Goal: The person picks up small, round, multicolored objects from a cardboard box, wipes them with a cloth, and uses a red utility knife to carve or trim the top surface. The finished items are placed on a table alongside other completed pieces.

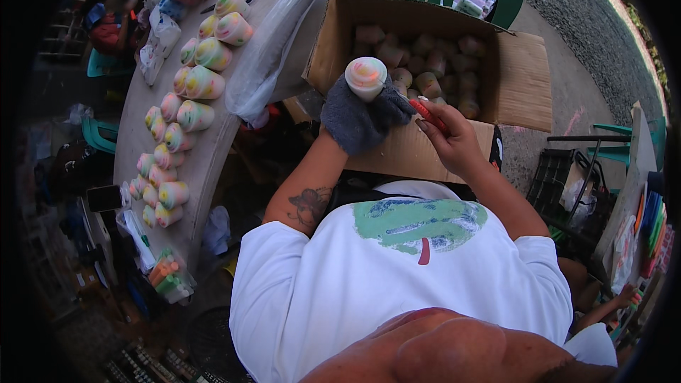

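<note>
Fingers of your gloved left hand (362, 120) hold a swirled cup (366, 76) at the box's (523, 81) near left; your right hand (454, 133) grips a red-handled tool (432, 116) that, pushed hard, could slip and gouge the cup.

Swirled pastel piece (366, 78) in left fingers (394, 108)

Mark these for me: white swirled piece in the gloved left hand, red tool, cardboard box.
White swirled piece (366, 76): head view, on its swirled top.
Red tool (432, 116): head view, on its handle.
Cardboard box (523, 81): head view, on its right flap.
</note>
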The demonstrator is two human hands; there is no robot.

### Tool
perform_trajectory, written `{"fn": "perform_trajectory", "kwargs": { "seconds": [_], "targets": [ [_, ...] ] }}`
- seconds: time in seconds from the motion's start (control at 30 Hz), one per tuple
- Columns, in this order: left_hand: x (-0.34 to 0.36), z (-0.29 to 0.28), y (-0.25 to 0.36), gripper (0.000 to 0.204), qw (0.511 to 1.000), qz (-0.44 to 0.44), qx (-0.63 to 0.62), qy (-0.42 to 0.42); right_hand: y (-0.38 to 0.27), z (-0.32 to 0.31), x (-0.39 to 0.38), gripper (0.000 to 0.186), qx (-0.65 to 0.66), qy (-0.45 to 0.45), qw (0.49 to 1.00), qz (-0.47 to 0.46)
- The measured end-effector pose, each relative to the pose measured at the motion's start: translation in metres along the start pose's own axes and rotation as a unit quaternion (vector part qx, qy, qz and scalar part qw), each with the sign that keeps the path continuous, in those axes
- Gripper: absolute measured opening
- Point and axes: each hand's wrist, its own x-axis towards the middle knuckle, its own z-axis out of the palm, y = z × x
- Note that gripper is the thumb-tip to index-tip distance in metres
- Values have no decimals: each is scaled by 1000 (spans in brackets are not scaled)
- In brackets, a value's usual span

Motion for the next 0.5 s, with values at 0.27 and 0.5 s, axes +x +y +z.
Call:
{"fn": "perform_trajectory", "kwargs": {
  "seconds": [0.27, 0.5],
  "targets": [
    [2, 4, -3, 40, 1000, -14, -20, 10, 3, -2, 0, 34, -20, -7, 1000, 8],
    [4, 10, -13, 47, 994, -44, -94, 28, 4, -7, -1, 34, 29, 4, 998, 60]
  ]
}}
